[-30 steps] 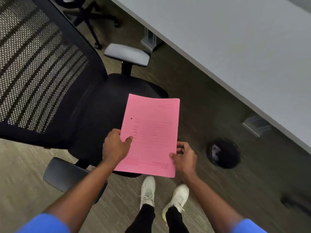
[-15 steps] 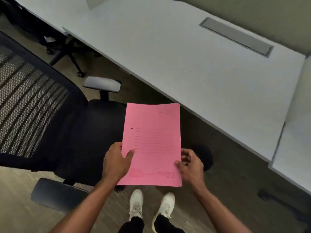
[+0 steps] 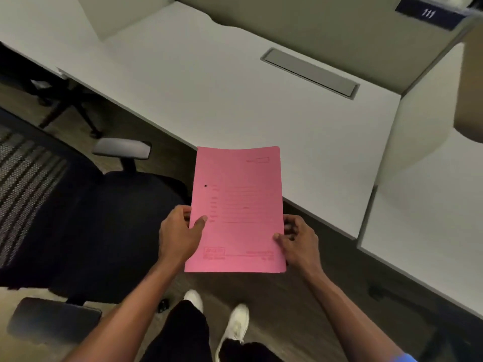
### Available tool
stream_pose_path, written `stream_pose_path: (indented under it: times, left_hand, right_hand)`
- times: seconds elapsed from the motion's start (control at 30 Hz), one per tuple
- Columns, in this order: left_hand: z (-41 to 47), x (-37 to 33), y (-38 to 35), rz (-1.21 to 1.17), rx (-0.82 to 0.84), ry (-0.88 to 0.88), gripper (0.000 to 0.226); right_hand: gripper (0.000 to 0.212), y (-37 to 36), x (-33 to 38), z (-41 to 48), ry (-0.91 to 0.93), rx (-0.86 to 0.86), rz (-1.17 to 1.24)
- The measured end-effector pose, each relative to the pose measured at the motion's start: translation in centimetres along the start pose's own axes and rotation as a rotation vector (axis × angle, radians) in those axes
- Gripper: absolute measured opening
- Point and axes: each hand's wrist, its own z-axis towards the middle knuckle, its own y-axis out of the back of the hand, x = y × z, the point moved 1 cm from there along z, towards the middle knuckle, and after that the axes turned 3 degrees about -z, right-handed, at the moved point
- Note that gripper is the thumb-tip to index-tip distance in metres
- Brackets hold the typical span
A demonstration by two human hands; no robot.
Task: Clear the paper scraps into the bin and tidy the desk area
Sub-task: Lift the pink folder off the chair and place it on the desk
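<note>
I hold a pink folder [image 3: 237, 205] with faint printed lines flat in front of me, above the floor at the desk's front edge. My left hand [image 3: 179, 235] grips its left edge, thumb on top. My right hand [image 3: 298, 239] pinches its lower right edge. The folder's far end overlaps the white desk [image 3: 209, 84]. No paper scraps and no bin show in this view.
A black mesh office chair [image 3: 86, 218] with grey armrests stands at my left, close to the desk. A grey cable hatch [image 3: 309, 71] sits in the desk's far part. Beige partition walls close the back and right. A second white desktop [image 3: 428, 226] runs along the right.
My view has swung up from the floor to the desk. The black round bin on the floor has left the view. The folder, still in both hands, now reaches over the desk edge.
</note>
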Motion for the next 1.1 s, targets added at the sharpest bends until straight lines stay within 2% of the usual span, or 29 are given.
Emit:
stream_pose_path:
  times: [0.3,0.83,1.1]
  left_hand:
    - [3.2,-3.6,-0.3,-0.038,0.044,-0.058,0.036]
    - [19.3,-6.1,4.2,-0.018,0.145,-0.145,0.040]
    - [26.2,-6.6,6.7,0.031,0.133,-0.167,0.040]
  right_hand:
    - [0.042,2.0,1.7,2.6,-0.013,-0.026,-0.007]
    - [0.040,-3.4,11.1,11.2,-0.040,-0.130,0.054]
    - [0.041,-6.2,15.7,14.9,-0.028,-0.136,0.042]
